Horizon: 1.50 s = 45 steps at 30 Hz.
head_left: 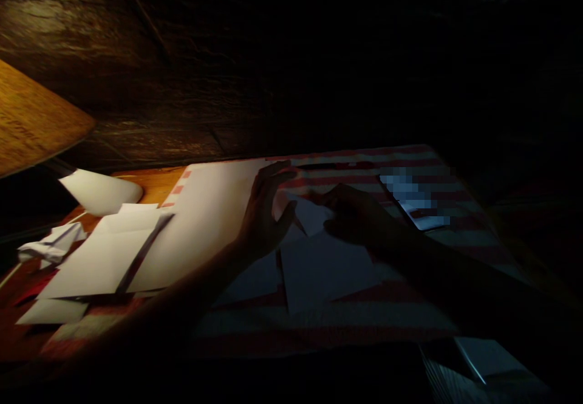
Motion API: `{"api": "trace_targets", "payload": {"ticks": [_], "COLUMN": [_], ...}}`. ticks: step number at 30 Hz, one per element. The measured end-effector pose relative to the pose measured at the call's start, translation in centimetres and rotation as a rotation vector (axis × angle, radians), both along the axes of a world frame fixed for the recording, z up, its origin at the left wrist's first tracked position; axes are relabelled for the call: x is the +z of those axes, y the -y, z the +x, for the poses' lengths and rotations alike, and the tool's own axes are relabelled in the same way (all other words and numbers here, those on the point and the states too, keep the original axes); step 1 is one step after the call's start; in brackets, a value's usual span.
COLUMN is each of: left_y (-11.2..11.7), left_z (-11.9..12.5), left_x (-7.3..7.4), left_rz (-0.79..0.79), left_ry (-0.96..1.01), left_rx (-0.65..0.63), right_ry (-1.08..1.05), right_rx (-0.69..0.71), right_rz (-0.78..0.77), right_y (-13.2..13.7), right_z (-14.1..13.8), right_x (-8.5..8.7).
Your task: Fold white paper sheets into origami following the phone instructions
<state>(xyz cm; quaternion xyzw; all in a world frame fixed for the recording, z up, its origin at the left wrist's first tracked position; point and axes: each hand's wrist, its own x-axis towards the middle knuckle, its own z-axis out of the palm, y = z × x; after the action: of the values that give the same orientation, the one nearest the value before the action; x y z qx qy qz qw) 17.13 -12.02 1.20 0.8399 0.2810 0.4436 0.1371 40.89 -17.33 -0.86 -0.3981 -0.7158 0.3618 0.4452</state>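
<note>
In the dim middle of the table a piece of white paper with a raised, folded flap (312, 214) lies between my hands. My left hand (266, 209) curves round its left side, the thumb on the paper and the fingers arched above. On the right side my right hand (357, 214) is closed, its thumb and fingertips pinching the paper's edge. Under and in front of this piece is a flat white sheet (325, 273), tilted on the striped cloth (396, 310). Shadow hides the finer detail of both hands' fingers.
A lamp shade (40, 118) overhangs the left side, above its white base (102, 191). White sheets (109, 252) and crumpled paper (52, 243) lie at left. A large sheet (207, 209) is beside my left hand. A phone (412, 200) and a dark slim tool (334, 166) lie beyond.
</note>
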Motion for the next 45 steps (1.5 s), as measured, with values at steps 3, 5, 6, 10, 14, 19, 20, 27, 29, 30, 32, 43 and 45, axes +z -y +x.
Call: {"api": "trace_targets", "payload": {"ticks": [3, 5, 6, 10, 14, 19, 20, 27, 29, 30, 32, 43, 45], "left_y": [0.8, 1.1, 1.1, 0.5, -0.1, -0.3, -0.3, -0.1, -0.1, -0.1, 0.0, -0.9, -1.3], "left_z": [0.0, 0.3, 0.4, 0.5, 0.1, -0.1, -0.1, 0.0, 0.1, 0.1, 0.1, -0.7, -1.1], "left_x": [0.6, 0.1, -0.2, -1.5, -1.9, -2.1, -2.1, -1.6, -1.2, -1.0, -1.0, -0.6, -0.5], "left_rz": [0.104, 0.076, 0.062, 0.048, 0.08, 0.033, 0.022, 0.017, 0.005, -0.002, -0.008, 0.008, -0.029], "left_ry": [-0.286, -0.38, -0.405, -0.453, -0.466, -0.531, -0.542, -0.529, -0.518, -0.518, -0.526, -0.336, -0.448], "left_rx": [-0.164, -0.214, -0.216, -0.186, -0.221, -0.255, -0.255, -0.259, -0.257, -0.255, -0.246, 0.313, 0.434], "right_ry": [0.122, 0.186, 0.206, 0.205, 0.214, 0.224, 0.218, 0.262, 0.313, 0.326, 0.323, 0.414, 0.441], "right_rx": [-0.043, -0.079, -0.093, -0.093, -0.06, -0.062, -0.062, -0.058, -0.074, -0.076, -0.049, -0.223, -0.264], "right_rz": [0.078, 0.099, 0.091, 0.017, -0.005, -0.071, -0.087, -0.071, -0.049, -0.039, -0.024, 0.051, 0.041], "right_y": [-0.1, -0.1, 0.0, 0.2, 0.3, 0.0, 0.0, -0.2, -0.3, -0.4, -0.4, 0.1, 0.4], "right_z": [0.1, 0.0, 0.0, -0.1, 0.3, 1.0, 1.1, 1.1, 1.2, 1.2, 1.3, 0.7, 0.6], "right_x": [0.2, 0.4, 0.5, 0.6, 1.1, 1.6, 1.5, 1.3, 1.3, 1.3, 1.2, 1.8, 2.2]}}
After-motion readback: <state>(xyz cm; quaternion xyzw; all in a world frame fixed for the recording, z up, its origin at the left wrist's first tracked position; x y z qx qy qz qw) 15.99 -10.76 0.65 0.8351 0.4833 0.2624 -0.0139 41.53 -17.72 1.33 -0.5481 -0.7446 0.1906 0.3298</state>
